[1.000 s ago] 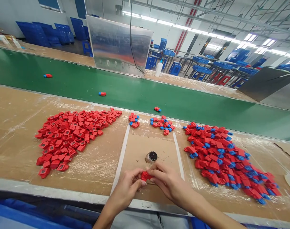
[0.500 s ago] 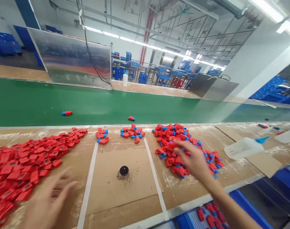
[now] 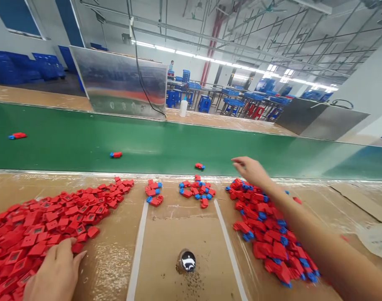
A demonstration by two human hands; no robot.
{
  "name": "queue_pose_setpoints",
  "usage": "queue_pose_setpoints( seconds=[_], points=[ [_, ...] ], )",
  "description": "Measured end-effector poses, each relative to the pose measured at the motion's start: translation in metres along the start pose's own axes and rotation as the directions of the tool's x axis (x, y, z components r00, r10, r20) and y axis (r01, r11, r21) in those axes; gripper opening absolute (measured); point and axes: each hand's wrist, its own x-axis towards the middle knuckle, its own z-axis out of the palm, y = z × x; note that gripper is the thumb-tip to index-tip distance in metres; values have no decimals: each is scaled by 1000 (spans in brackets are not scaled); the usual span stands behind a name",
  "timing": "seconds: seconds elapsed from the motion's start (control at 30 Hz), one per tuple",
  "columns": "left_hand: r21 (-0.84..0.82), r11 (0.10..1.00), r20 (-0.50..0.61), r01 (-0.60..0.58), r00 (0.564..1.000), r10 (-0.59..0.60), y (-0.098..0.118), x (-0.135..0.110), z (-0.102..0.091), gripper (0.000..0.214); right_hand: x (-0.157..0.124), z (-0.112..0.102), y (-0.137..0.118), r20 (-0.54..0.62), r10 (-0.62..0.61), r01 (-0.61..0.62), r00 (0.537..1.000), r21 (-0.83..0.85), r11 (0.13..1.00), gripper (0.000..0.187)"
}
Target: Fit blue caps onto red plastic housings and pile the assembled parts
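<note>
My left hand (image 3: pixel 57 267) reaches onto the near edge of a pile of hollow red plastic blocks (image 3: pixel 37 228). Its fingertips touch the blocks, while its thumb stands apart. Over the near side of the green belt (image 3: pixel 159 140) is my right hand (image 3: pixel 250 169), fingers stretched out and no piece visible in it. Beneath that forearm spreads a heap of red-and-blue pieces (image 3: pixel 266 217). Two small clusters, a left one (image 3: pixel 153 192) and a right one (image 3: pixel 195 190), lie between the piles. A shiny dark round object (image 3: pixel 187 261) sits on cardboard between two white tape strips, dark crumbs around it.
Single red-and-blue pieces lie on the belt: one far left (image 3: pixel 18 136), one left of centre (image 3: pixel 116 154), one near the middle (image 3: pixel 199 166). Beyond stand a white bottle (image 3: pixel 183 107) and a metal panel (image 3: pixel 124 83). A translucent bottle (image 3: pixel 377 240) is at right.
My right hand has moved from the red-and-blue heap out over the belt. My left hand has come onto the red pile. The view has shifted, and another piece shows at far left.
</note>
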Motion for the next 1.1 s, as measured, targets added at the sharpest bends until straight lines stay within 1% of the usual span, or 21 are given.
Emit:
queue_pose_setpoints(
  seconds=[0.07, 0.13, 0.2, 0.27, 0.33, 0.37, 0.43, 0.47, 0.5, 0.53, 0.6, 0.63, 0.67, 0.73, 0.8, 0.87, 0.9, 0.97, 1.03, 1.1],
  points=[
    [118, 992, 2, -37, 999, 37, 5, -1, -9, 33, 34, 45, -43, 119, -52, 52, 992, 5, 999, 26],
    [175, 983, 9, -54, 999, 53, 8, -2, -14, 33, 54, 83, -73, 206, -64, 64, 976, 5, 998, 29],
    [202, 977, 22, -69, 998, 66, 9, -4, -18, 32, 61, 106, -88, 258, -49, 50, 965, 4, 999, 31],
    [199, 977, 42, -78, 997, 72, 9, -6, -22, 29, 61, 114, -89, 286, -20, 19, 958, 4, 1000, 30],
    [133, 986, 56, -100, 994, 94, 10, -10, -26, 24, 57, 112, -83, 294, 17, -21, 956, 13, 1000, 25],
    [72, 991, 53, -112, 993, 108, 10, -12, -28, 21, 54, 107, -79, 290, 32, -40, 956, 23, 999, 22],
    [-118, 984, 42, -137, 989, 143, 12, -18, -31, 16, 45, 95, -74, 269, 45, -64, 962, 65, 996, 18],
    [-249, 958, 45, -141, 987, 157, 14, -22, -32, 15, 38, 87, -73, 255, 39, -66, 966, 97, 993, 17],
    [-393, 910, 56, -132, 984, 167, 17, -26, -32, 15, 30, 78, -72, 243, 25, -60, 970, 136, 989, 17],
    [-539, 835, 74, -108, 982, 175, 21, -31, -31, 17, 20, 69, -73, 237, 2, -46, 972, 180, 983, 19],
    [-772, 635, 124, -20, 975, 182, 31, -42, -27, 25, -7, 50, -75, 238, -61, -6, 969, 271, 963, 25],
    [-844, 536, 148, 26, 971, 186, 37, -47, -23, 31, -24, 41, -77, 244, -94, 15, 965, 308, 951, 29],
    [-888, 455, 169, 65, 967, 191, 43, -53, -20, 37, -42, 32, -78, 250, -134, 40, 959, 348, 937, 33],
    [-927, 351, 210, 130, 957, 201, 57, -65, -10, 42, -81, 16, -83, 254, -235, 96, 938, 460, 883, 39],
    [-940, 283, 256, 191, 942, 215, 69, -76, 0, 42, -120, 4, -89, 235, -332, 136, 914, 592, 794, 41],
    [-940, 233, 304, 251, 925, 228, 80, -85, 9, 42, -155, -3, -98, 206, -391, 151, 897, 689, 709, 37],
    [-938, 218, 317, 268, 919, 234, 85, -90, 13, 43, -170, -4, -103, 199, -403, 154, 893, 708, 690, 34],
    [-942, 213, 307, 259, 921, 238, 93, -100, 19, 46, -194, -3, -113, 182, -423, 176, 887, 715, 677, 29],
    [-949, 223, 275, 223, 930, 245, 100, -110, 21, 45, -210, 0, -121, 167, -440, 212, 883, 693, 689, 27],
    [-951, 234, 265, 204, 926, 270, 107, -122, 20, 39, -220, 3, -126, 155, -446, 247, 882, 653, 716, 28]
  ],
)
